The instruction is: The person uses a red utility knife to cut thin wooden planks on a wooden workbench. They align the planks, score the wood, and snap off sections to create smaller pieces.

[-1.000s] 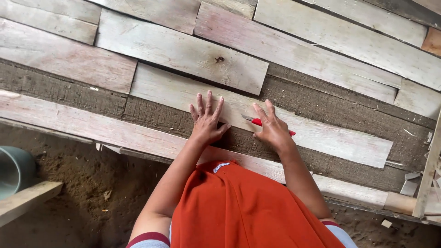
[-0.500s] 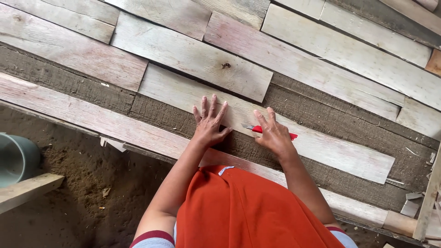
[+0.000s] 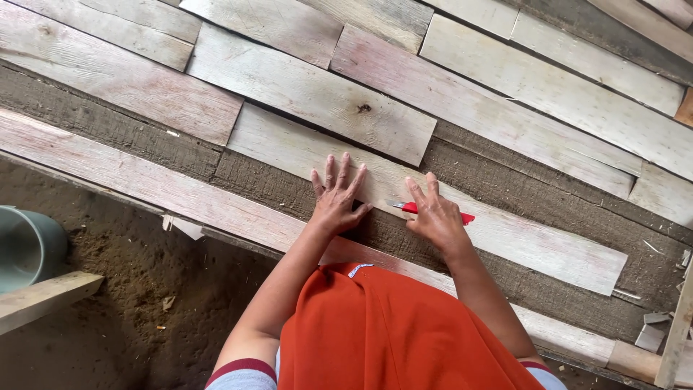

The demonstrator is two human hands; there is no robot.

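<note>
Your left hand (image 3: 338, 201) lies flat on a pale wooden plank (image 3: 505, 231), fingers spread wide and pointing away from you, its grip released and holding nothing. The heel of that hand sits at the plank's near edge, where the plank meets a strip of darker, rough wood (image 3: 289, 189).

Your right hand (image 3: 435, 217) rests just beside the left on the same plank, palm down, and covers the middle of a red cutter (image 3: 462, 217). The cutter's red body shows on both sides of the hand, and a short blade tip (image 3: 394, 204) pokes out toward your left hand, lying against the plank's face. The fingers press down over the tool; whether they curl around it, you cannot tell from here.

The plank runs slantwise from the upper left to the lower right, among other pale boards laid at the same slant. A board with a dark knot (image 3: 363, 108) lies just beyond your fingertips. Your orange garment (image 3: 390, 332) fills the lower middle of the view. To the far left, over bare earth, a grey-green pipe end (image 3: 25, 245) stands above a short wooden beam (image 3: 43, 297).
</note>
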